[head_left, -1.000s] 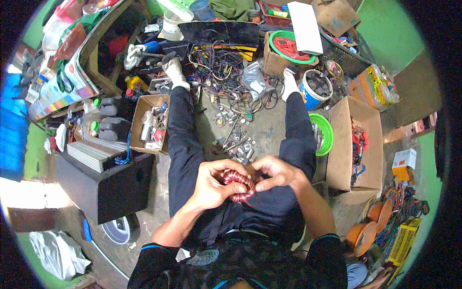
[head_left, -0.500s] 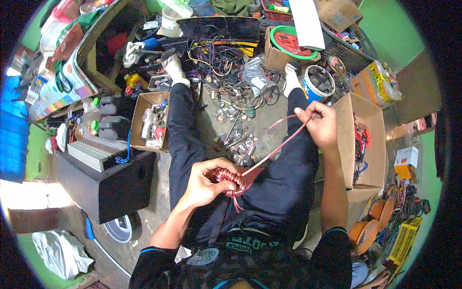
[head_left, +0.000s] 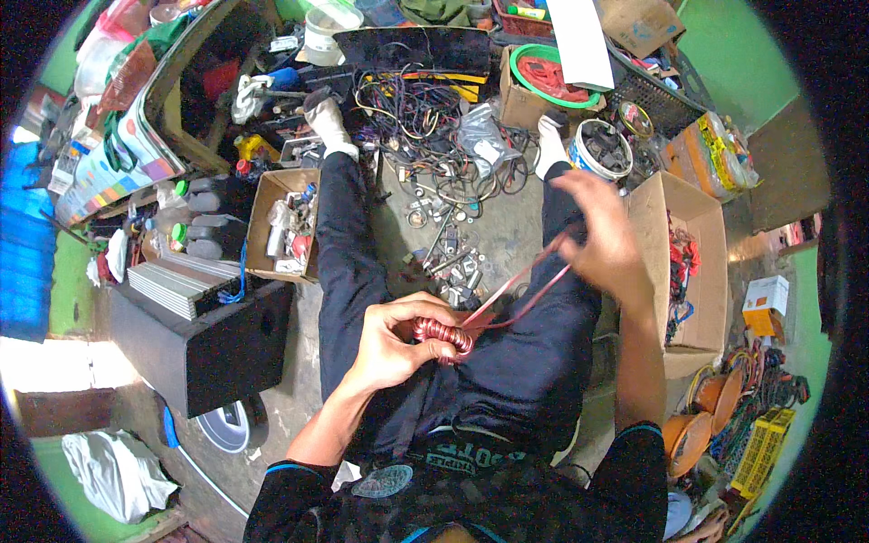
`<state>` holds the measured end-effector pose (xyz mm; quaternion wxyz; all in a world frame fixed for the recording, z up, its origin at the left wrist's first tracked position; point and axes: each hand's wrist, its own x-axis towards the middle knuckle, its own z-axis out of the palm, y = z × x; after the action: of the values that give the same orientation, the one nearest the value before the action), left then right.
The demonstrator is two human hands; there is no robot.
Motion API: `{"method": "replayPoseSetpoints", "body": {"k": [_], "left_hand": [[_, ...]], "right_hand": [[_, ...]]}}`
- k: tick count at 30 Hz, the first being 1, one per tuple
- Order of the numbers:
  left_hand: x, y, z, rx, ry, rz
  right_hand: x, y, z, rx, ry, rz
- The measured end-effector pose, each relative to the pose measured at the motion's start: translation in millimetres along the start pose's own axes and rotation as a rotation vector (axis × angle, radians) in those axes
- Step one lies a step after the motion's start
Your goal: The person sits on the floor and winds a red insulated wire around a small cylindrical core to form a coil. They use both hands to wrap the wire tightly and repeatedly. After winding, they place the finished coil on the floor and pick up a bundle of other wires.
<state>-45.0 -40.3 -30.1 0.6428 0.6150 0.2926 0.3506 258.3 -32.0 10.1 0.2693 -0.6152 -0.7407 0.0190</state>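
My left hand (head_left: pixel 391 346) is closed around a ring-shaped coil (head_left: pixel 442 338) wound with shiny copper wire, held above my lap. Two reddish strands of copper wire (head_left: pixel 534 303) run from the coil up and right toward my right hand (head_left: pixel 602 231). That hand is blurred by motion over my right knee. Its fingers look stretched out and apart from the thumb, with the wire passing close beside the thumb. Part of the coil is hidden behind my left fingers.
Between my legs lie loose metal parts (head_left: pixel 462 271) and a tangle of cables (head_left: pixel 407 113). Open cardboard boxes stand beside my left leg (head_left: pixel 256 217) and right leg (head_left: pixel 706 204). A black box (head_left: pixel 204 353) carries a finned metal block (head_left: pixel 181 288) at left.
My right hand has opened and turned, with its fingers lifting off the wire. The taut strand has slackened into two spread strands. My left hand keeps the coil, tilted slightly.
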Motion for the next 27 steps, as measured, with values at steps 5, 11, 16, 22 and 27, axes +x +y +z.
{"method": "replayPoseSetpoints", "body": {"k": [5, 11, 16, 22, 27], "left_hand": [[6, 1, 3, 0.123, 0.001, 0.063], [6, 1, -1, 0.118, 0.025, 0.046], [3, -3, 2, 0.098, -0.019, 0.066], [1, -5, 7, 0.075, 0.004, 0.050], [-1, -5, 18, 0.077, 0.170, -0.097]], "right_hand": [[-15, -56, 22, 0.541, -0.397, -0.312], [-3, -63, 29, 0.781, -0.654, -0.028], [3, -72, 30, 0.461, -0.460, -0.252], [-2, -84, 21, 0.345, -0.451, -0.257], [-8, -96, 15, 0.203, -0.385, -0.220]]}}
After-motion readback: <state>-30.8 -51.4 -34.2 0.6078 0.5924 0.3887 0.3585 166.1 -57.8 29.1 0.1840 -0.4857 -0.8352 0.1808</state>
